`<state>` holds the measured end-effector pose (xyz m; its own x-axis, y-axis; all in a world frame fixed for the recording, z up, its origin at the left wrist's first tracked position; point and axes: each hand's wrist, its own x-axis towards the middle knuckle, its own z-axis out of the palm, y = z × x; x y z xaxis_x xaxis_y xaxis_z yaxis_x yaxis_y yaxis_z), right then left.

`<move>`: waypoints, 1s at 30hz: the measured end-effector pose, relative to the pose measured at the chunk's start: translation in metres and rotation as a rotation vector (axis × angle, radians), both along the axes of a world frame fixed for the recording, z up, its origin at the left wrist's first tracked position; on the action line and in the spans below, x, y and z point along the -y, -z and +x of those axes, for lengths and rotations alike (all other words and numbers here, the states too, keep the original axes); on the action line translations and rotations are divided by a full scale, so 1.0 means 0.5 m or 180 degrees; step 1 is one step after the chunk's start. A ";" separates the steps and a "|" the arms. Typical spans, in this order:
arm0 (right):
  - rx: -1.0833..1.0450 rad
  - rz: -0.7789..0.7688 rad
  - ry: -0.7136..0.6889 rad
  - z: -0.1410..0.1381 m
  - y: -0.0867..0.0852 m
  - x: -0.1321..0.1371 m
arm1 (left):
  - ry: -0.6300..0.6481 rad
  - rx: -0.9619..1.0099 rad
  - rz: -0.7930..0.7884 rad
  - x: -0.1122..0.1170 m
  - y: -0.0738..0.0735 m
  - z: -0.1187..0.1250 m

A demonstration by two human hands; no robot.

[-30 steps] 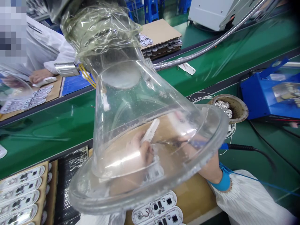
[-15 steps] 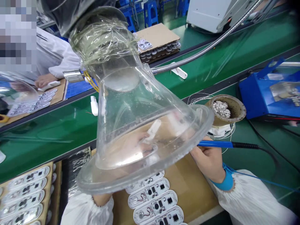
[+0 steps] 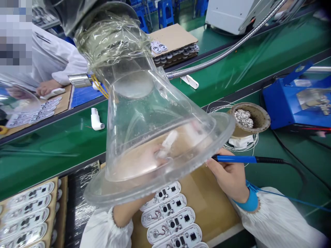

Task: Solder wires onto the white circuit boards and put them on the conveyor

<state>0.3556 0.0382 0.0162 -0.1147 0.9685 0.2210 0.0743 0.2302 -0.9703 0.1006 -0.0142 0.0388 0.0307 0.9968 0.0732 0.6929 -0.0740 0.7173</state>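
Observation:
Seen blurrily through the clear fume hood (image 3: 144, 131), my left hand (image 3: 151, 158) is closed on a white plastic housing (image 3: 169, 141), which points up and to the right. The hood's rim hides part of that hand and wrist. My right hand (image 3: 230, 175) grips a soldering iron (image 3: 236, 158) by its blue handle; the tip is hidden behind the rim. Under the hood and nearer to me, several white oval shells with circuit boards (image 3: 173, 225) lie in a row on a brown cardboard sheet (image 3: 214, 210).
A pot of metal wool (image 3: 244, 120), loops of white wire (image 3: 254, 143) and a blue machine (image 3: 281, 103) are on the right. Along the green belt lie white housings (image 3: 97, 120). More filled shells (image 3: 28, 206) are at left. Across the belt a co-worker's hand (image 3: 49, 88) holds a white piece.
My left forearm and sleeve have shifted right and up. Loose white housings on the belt have moved left. My right hand, with the soldering iron, is almost unmoved.

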 end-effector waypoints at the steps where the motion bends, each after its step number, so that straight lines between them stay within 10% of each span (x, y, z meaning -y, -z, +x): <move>1: 0.0019 -0.0013 -0.0003 0.000 0.001 0.002 | 0.0032 -0.0111 0.0033 0.001 0.007 0.005; 30: 0.0006 -0.0056 -0.0275 -0.023 0.001 0.002 | 0.0014 -0.0451 0.0132 0.010 0.054 0.013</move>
<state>0.3442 0.0370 0.0158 -0.1983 0.9588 0.2037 0.0569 0.2187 -0.9741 0.1069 -0.0193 0.0119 0.0479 0.9929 0.1090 0.7865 -0.1047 0.6086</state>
